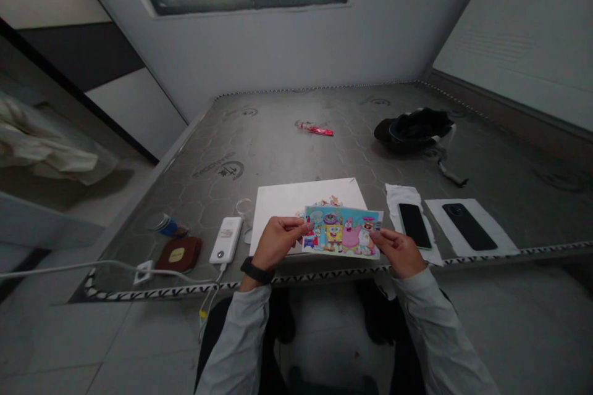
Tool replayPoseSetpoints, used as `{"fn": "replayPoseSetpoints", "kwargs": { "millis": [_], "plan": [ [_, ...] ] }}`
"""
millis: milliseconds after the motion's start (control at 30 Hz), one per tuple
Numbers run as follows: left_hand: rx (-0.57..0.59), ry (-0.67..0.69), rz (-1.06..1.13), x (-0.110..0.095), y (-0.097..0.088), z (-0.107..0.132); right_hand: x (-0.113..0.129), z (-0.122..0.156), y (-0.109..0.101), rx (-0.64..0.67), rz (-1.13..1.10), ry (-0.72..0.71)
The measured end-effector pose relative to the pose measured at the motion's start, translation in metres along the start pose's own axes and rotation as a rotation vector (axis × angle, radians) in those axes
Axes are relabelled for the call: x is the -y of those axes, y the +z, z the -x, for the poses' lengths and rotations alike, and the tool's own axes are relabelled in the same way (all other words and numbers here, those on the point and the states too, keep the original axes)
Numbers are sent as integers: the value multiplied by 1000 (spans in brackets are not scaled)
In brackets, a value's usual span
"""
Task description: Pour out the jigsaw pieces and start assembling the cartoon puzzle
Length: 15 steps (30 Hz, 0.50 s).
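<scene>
A colourful cartoon picture card (341, 233) is held up by its two ends, tilted toward me. My left hand (280, 239) pinches its left edge between thumb and fingers. On the right edge, my right hand (402, 251) has the same kind of grip. Under and behind the card lies a white sheet (280, 200) on the grey mattress-like surface. Small cartoon pictures (332, 200) show on that sheet just above the card's top edge; the card hides the rest of them. A dark band sits on my left wrist.
Left of the sheet are a clear tape roll (244, 205), a white power bank (227, 241) with a cable, a brown case (180, 255) and a blue container (167, 225). A phone (415, 226), a black phone (469, 226), a dark cap (412, 131) and a red packet (315, 129) lie around.
</scene>
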<state>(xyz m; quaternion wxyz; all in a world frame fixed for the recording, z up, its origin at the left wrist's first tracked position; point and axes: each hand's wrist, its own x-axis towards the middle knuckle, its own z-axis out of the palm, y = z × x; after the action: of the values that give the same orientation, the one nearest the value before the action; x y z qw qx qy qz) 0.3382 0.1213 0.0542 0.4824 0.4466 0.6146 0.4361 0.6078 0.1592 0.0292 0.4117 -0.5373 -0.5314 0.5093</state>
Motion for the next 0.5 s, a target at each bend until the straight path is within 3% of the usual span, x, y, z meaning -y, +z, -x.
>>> {"fn": "replayPoseSetpoints", "kwargs": {
  "millis": [200, 333, 500],
  "plan": [
    [-77, 49, -95, -1, 8, 3, 5, 7, 1, -231, 362, -115],
    [-29, 33, -60, -5, 7, 5, 5, 6, -1, -141, 136, -48],
    [-4, 46, -65, -4, 5, 4, 2, 3, -4, -67, 63, 30]
  ]
}}
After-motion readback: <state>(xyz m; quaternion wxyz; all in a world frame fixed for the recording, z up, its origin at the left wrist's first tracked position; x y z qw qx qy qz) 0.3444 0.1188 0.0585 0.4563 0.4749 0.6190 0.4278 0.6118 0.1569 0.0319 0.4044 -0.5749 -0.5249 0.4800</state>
